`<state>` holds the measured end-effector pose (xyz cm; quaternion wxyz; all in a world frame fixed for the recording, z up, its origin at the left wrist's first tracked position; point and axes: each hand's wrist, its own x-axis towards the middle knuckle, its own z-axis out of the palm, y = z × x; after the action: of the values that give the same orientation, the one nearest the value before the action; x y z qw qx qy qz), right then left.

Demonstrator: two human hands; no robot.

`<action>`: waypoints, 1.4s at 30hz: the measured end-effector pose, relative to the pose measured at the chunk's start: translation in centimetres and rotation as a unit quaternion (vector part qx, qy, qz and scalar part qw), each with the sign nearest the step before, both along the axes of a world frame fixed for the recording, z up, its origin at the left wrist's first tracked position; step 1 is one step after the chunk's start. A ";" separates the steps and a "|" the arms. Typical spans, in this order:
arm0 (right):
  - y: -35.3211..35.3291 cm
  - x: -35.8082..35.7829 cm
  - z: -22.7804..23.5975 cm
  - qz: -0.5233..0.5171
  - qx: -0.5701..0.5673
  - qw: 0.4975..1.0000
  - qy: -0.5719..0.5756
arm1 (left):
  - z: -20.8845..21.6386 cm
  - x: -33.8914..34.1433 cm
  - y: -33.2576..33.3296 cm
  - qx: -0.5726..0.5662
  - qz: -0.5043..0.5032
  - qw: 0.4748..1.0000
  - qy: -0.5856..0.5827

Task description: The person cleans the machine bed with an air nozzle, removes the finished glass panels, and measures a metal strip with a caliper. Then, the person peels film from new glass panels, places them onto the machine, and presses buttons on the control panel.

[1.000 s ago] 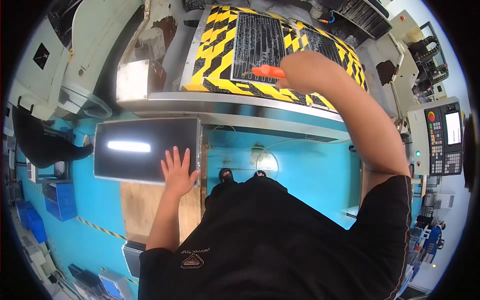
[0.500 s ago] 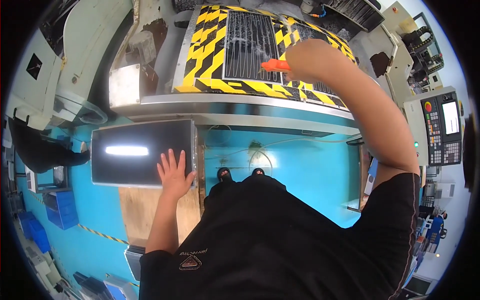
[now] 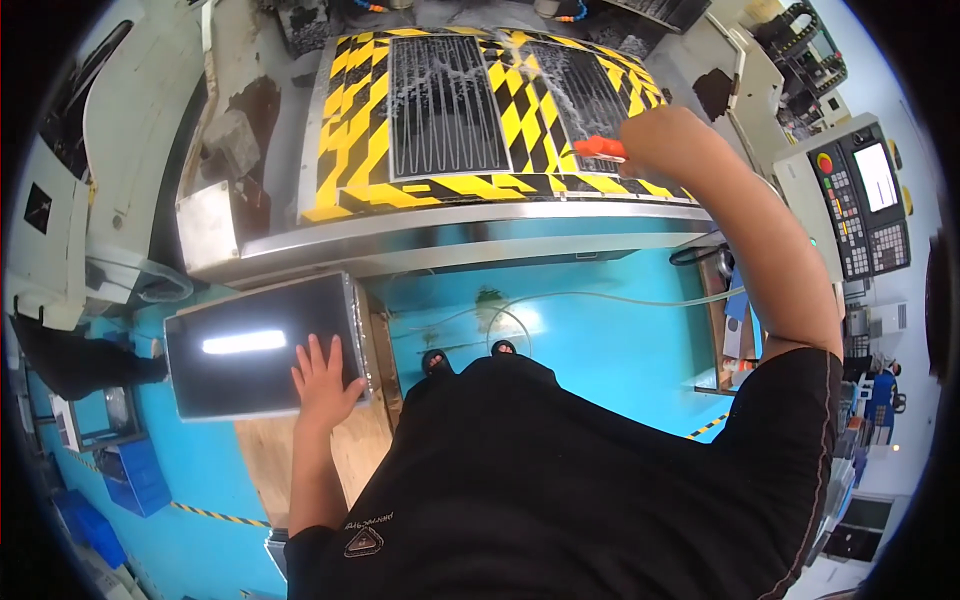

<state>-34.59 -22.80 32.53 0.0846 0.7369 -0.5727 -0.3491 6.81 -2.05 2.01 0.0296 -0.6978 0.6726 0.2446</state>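
My right hand [image 3: 665,143] is wrapped round an orange-red blow gun [image 3: 600,149]. Its thin nozzle points left, above the near end of the right dark plate [image 3: 580,95]. A second dark plate [image 3: 450,140] lies to the left. Both bear wavy lines and whitish residue, and are set in a machine bed [image 3: 350,130] covered with yellow-and-black striped tape. On the left, my left hand [image 3: 325,384] lies flat, fingers spread, on the near right part of a glossy dark panel [image 3: 230,385]. The trigger of the blow gun is hidden by my fingers.
The panel rests on a wooden surface [image 3: 320,455]. A metal ledge [image 3: 450,232] fronts the machine. A control console [image 3: 860,195] stands right. A thin hose [image 3: 620,298] crosses the blue floor. Another person's dark-clothed arm [image 3: 85,365] reaches in at far left, above blue bins [image 3: 135,478].
My right hand has carried the blow gun rightward, from over the left plate to the right one. The left hand stays flat on the panel. The whole view has turned slightly.
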 end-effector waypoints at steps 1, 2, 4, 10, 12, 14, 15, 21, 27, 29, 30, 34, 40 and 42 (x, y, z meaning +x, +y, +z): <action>-0.1 -1.7 -0.4 0.028 -0.003 0.999 -0.014 | 0.1 -0.1 -0.1 0.007 0.006 1.000 -0.003; -0.1 -2.4 -0.5 0.024 -0.004 1.000 -0.013 | 0.3 -0.3 -0.2 0.014 0.012 1.000 -0.007; -0.2 -3.6 -0.8 -0.060 0.021 0.997 0.031 | 0.5 -1.1 -0.5 0.007 0.006 1.000 -0.009; 0.3 -9.9 -2.7 -0.130 -0.003 0.991 0.014 | 0.7 -6.3 -1.8 -0.059 -0.097 0.984 0.140; 0.7 -12.5 -3.7 -0.146 -0.020 0.989 0.001 | -0.3 -7.8 -2.2 -0.056 -0.131 0.978 0.150; 0.6 -15.0 -4.4 -0.169 -0.040 0.984 -0.043 | -2.0 -8.9 -2.7 0.039 -0.182 0.974 0.131; 0.3 -16.0 -4.6 -0.194 -0.027 0.979 -0.049 | -2.7 -9.4 -2.7 0.070 -0.198 0.972 0.110; 0.6 -23.5 -6.9 -0.266 -0.077 0.954 -0.113 | -8.1 -10.0 -4.1 0.150 -0.215 0.962 0.080; 1.5 -29.9 -10.9 -0.280 -0.106 0.940 -0.166 | -17.6 -10.7 -4.8 0.245 -0.017 0.955 0.166; 1.7 -29.9 -11.9 -0.277 -0.094 0.937 -0.190 | -21.8 -9.5 -3.3 0.255 0.076 0.935 0.235; 1.7 -29.5 -12.8 -0.266 -0.074 0.939 -0.203 | -22.4 -9.2 -2.8 0.206 0.000 0.957 0.203; 2.4 -27.2 -15.7 -0.216 -0.052 0.933 -0.284 | -21.2 -12.1 -3.2 0.269 0.046 0.952 0.139; -1.9 -26.2 -16.1 -0.286 0.040 0.883 -0.371 | -19.5 -16.4 -6.1 0.281 0.088 0.930 0.218; -4.0 -30.6 -17.8 -0.389 -0.061 0.815 -0.425 | -18.5 -18.3 -9.0 0.278 0.065 0.933 0.219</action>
<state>-65.15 -26.83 14.72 -0.2651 0.5211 -0.8107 0.0304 -11.49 -11.00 -16.52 0.0585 -0.6333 0.5206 0.5696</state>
